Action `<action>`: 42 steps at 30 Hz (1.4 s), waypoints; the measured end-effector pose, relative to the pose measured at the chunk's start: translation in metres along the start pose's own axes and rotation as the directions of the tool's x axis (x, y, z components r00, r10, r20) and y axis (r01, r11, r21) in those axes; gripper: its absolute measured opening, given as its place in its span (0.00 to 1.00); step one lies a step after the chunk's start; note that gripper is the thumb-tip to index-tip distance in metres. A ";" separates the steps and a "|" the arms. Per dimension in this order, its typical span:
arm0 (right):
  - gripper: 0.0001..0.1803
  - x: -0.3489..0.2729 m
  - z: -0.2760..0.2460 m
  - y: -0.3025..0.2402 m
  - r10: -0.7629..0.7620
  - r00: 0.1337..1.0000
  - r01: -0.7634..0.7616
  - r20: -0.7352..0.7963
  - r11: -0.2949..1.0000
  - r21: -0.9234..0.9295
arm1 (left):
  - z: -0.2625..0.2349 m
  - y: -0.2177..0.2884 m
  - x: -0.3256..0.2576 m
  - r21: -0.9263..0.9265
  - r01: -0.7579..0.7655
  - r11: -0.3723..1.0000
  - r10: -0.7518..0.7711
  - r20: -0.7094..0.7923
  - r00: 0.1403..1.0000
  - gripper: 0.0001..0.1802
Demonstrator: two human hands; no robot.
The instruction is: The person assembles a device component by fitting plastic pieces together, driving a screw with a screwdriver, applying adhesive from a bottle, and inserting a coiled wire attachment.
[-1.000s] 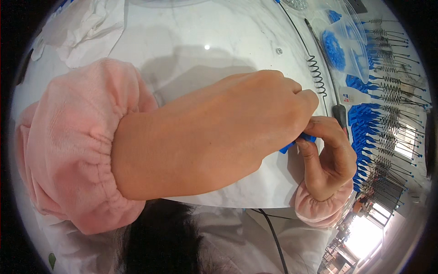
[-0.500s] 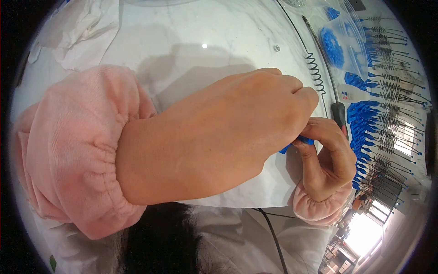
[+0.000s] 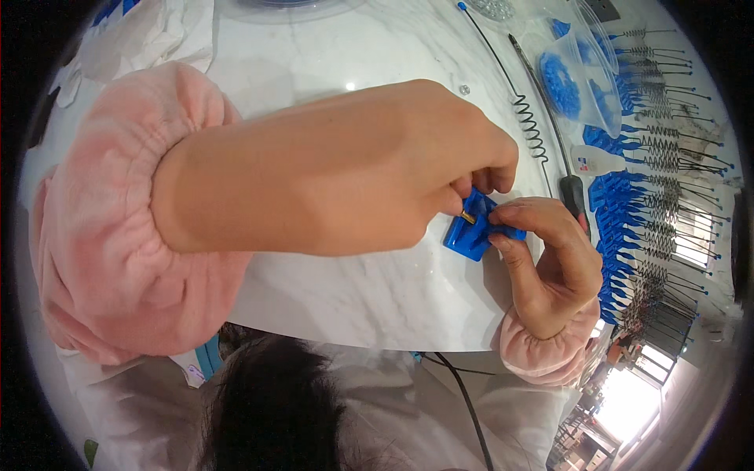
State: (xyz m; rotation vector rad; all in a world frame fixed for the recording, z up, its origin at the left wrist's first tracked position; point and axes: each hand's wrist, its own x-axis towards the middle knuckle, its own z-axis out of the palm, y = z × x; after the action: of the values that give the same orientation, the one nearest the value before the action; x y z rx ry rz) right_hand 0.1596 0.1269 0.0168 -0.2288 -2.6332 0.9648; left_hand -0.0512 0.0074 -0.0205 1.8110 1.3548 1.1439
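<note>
Between my hands, just above the white marbled table, is a blue plastic part (image 3: 470, 242) with a hollow body and a narrow tab. My right hand (image 3: 556, 255) pinches the tab between thumb and forefinger. My left hand (image 3: 416, 157) reaches across from the left, back upward and fingers curled down at the part's upper left edge. A small brass-coloured pin (image 3: 468, 217) shows at its fingertips, against the hollow of the blue part. The left palm and most of its grip are hidden.
Beyond my right hand lie a black coiled wire (image 3: 530, 125), a screwdriver (image 3: 572, 188) and a white bottle (image 3: 597, 160). Blue pieces fill a clear tub (image 3: 585, 86). Along the right edge runs a row of blue parts with coiled wires (image 3: 656, 157). Crumpled white paper (image 3: 149, 47) lies far left.
My left hand has shifted left and turned, uncovering the blue part and the brass-coloured pin. The right hand keeps its pinch, a little further left. The view has shifted slightly.
</note>
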 end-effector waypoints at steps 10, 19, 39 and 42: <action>0.13 0.001 0.001 0.003 -0.028 0.999 0.027 0.017 0.998 0.062 | 0.011 -0.002 0.004 0.010 0.006 1.000 -0.006 -0.079 0.997 0.15; 0.15 -0.001 0.002 0.004 0.013 1.000 -0.012 -0.009 0.998 0.069 | 0.014 0.008 0.001 0.093 0.035 0.995 -0.013 -0.221 0.975 0.16; 0.16 -0.002 0.009 0.007 0.077 0.987 -0.058 -0.144 0.990 0.127 | 0.008 0.028 -0.002 0.015 0.219 0.976 -0.214 -0.155 0.965 0.22; 0.16 -0.002 0.007 0.005 0.087 0.984 -0.067 -0.157 0.989 0.131 | -0.007 0.025 0.004 0.230 0.085 0.970 -0.015 -0.291 0.956 0.20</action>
State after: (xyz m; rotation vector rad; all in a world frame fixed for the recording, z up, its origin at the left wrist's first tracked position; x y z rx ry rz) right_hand 0.1585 0.1257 0.0080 -0.3652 -2.4224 1.0839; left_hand -0.0464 0.0038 0.0048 1.8120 1.7646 1.3022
